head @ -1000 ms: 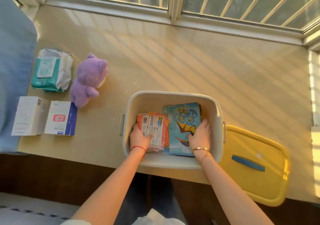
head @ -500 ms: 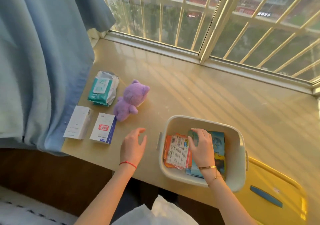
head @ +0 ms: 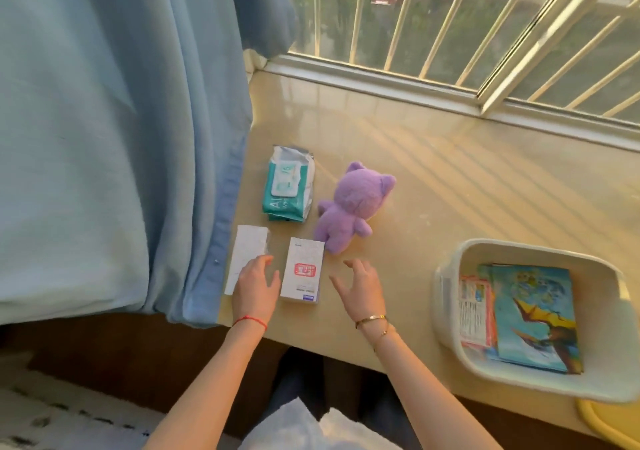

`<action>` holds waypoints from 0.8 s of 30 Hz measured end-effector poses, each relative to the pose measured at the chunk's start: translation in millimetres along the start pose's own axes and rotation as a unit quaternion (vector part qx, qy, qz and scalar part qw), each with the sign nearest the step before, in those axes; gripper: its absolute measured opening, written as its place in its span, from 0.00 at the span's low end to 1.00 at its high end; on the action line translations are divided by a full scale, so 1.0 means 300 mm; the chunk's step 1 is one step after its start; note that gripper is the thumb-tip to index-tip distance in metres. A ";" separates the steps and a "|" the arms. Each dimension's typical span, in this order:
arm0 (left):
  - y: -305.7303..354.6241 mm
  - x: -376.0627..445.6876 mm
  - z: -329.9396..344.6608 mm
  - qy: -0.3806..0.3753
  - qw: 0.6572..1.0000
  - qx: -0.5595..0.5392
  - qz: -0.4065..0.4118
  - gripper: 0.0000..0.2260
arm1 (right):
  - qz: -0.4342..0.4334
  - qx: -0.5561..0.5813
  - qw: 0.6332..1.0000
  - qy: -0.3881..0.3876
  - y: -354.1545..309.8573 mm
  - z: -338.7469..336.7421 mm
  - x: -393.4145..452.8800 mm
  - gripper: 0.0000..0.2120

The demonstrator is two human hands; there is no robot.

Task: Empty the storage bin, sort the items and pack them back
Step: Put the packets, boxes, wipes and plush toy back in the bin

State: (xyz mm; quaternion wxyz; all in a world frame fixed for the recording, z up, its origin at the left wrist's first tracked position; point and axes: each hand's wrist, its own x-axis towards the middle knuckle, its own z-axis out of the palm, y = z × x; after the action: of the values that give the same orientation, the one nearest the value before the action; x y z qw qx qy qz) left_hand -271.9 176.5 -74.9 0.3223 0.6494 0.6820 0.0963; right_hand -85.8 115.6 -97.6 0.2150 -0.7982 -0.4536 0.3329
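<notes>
I am lowering my left hand (head: 255, 285) and right hand (head: 360, 285), both spread wide and holding nothing, on either side of the white carton with the red label (head: 304, 269). I am judging a level two-sided grip best, before carrying it to the storage bin (head: 450, 342), which is standing well to my right with booklets (head: 533, 314) inside.

"AU" on wipes pack (head: 289, 190)

One head-worn wide-angle view looks steeply down and forward, close over the worktop (head: 433, 179). It faces the barred window (head: 450, 34).
</notes>
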 end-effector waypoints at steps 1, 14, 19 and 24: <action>-0.015 0.018 0.004 -0.010 1.000 -0.001 0.003 0.15 | 0.023 0.003 1.000 -0.010 -0.019 0.044 0.017 0.22; -0.125 0.140 0.164 -0.099 0.995 -0.004 -0.032 0.21 | 0.173 0.045 0.982 -0.054 -0.004 0.315 0.125 0.19; -0.141 0.145 0.239 -0.145 0.987 0.042 -0.062 0.26 | 0.213 0.092 0.973 0.000 0.055 0.245 0.069 0.20; -0.146 0.134 0.297 -0.117 0.988 0.074 -0.061 0.21 | 0.207 0.111 0.972 0.026 0.100 0.166 0.018 0.21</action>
State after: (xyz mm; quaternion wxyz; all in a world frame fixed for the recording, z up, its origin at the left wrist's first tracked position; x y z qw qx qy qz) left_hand -255.5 183.0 -180.6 0.3566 0.6356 0.6829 -0.0511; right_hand -102.5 107.5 -152.8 0.2408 -0.8543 -0.2327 0.3976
